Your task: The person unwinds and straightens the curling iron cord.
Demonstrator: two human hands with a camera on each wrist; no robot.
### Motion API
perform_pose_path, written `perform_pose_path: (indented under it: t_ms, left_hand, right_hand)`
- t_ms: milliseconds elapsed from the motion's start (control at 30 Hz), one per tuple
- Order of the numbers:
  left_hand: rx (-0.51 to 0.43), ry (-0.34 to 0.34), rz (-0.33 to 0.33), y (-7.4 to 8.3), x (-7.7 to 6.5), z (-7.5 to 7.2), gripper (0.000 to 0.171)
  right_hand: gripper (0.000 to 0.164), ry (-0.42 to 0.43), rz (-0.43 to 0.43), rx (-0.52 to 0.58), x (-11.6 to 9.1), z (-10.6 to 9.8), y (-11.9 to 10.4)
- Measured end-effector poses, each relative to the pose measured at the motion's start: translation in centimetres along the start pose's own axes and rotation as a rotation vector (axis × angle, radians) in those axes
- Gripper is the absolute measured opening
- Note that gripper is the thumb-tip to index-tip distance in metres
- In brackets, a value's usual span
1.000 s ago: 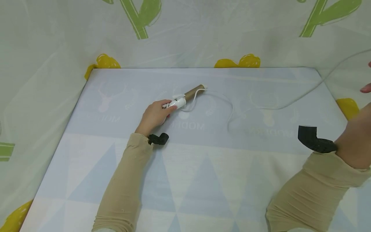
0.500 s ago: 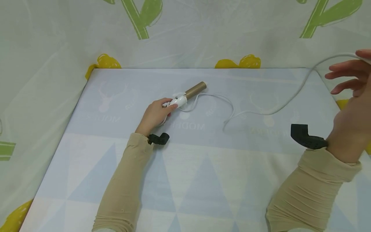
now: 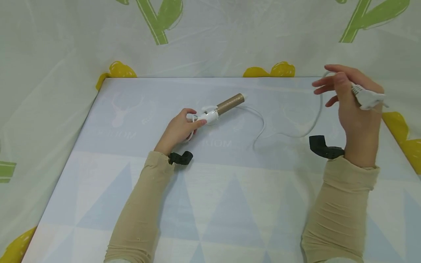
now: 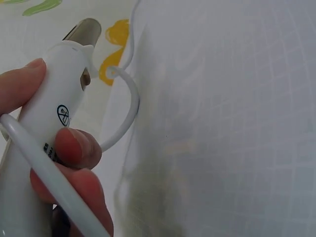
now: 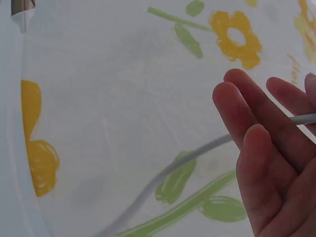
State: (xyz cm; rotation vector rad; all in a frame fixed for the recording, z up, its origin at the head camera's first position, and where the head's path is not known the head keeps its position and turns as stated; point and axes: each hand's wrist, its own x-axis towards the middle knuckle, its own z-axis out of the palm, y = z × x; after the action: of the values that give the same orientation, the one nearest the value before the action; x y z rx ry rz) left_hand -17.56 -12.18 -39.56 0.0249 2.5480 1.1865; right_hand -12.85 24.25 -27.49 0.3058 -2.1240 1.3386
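My left hand [image 3: 177,128] grips the white handle of a curling iron [image 3: 230,104], whose gold barrel points up and to the right. In the left wrist view, fingers and thumb wrap the handle [image 4: 61,91], and a loop of white cord [image 4: 129,106] crosses over them. On the right, my raised right hand [image 3: 359,120] holds the white plug [image 3: 366,97] between thumb and index finger, with its prongs toward the right. Its other fingers are loosely extended. From there the cord [image 3: 319,113] drops and trails left across the table. The right wrist view hides the plug.
The table [image 3: 230,204] wears a pale cloth with blue triangles and faint lettering. Behind it and at the left hangs a light curtain [image 3: 223,40] with green and yellow plant prints. A black wrist camera [image 3: 180,157] sits on the left wrist, another [image 3: 323,147] on the right.
My right hand has come in from the right edge and moved left, bringing the plug into sight. The cord has slackened and bent with it. The curling iron has shifted slightly right.
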Motion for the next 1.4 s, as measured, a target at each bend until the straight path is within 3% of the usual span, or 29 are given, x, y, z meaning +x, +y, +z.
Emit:
perform_pose_path:
  t_ms: [133, 267, 433, 533, 667, 733, 967, 1167, 1400]
  left_hand:
    - [-0.003, -0.006, 0.001, 0.2, -0.1, 0.0, 0.079]
    - [0.005, 0.009, 0.017, 0.4, -0.2, 0.0, 0.083]
    - [-0.003, 0.022, 0.057, 0.6, -0.3, 0.1, 0.088]
    - [-0.013, 0.017, 0.073, 0.8, -0.4, 0.2, 0.090]
    - [-0.014, 0.028, 0.102, 0.9, -0.6, 0.2, 0.092]
    - [-0.018, 0.027, 0.121, 0.9, -0.6, 0.2, 0.094]
    - [-0.019, -0.018, 0.163, 0.9, -0.6, 0.1, 0.099]
    - [0.000, -0.042, 0.172, 1.2, -0.6, 0.0, 0.097]
    - [-0.009, -0.087, 0.192, 1.1, -0.7, 0.0, 0.093]
  right_hand:
    - [0.026, -0.131, -0.044, -0.071, 0.0, 1.5, 0.9]
    - [0.027, -0.243, 0.014, -0.128, -0.1, 3.2, 1.8]
    - [0.029, -0.394, 0.085, -0.116, -0.5, 5.5, 3.7]
    - [0.032, -0.475, 0.172, -0.066, -0.9, 6.5, 5.7]
    - [0.037, -0.551, 0.350, 0.052, -1.4, 7.5, 7.9]
    - [0.040, -0.570, 0.431, 0.105, -1.7, 8.0, 8.8]
    - [0.049, -0.607, 0.632, 0.111, -2.7, 10.0, 10.5]
    - [0.039, -0.564, 0.643, 0.154, -3.1, 11.3, 11.1]
    - [0.024, -0.540, 0.670, 0.226, -3.1, 10.8, 10.0]
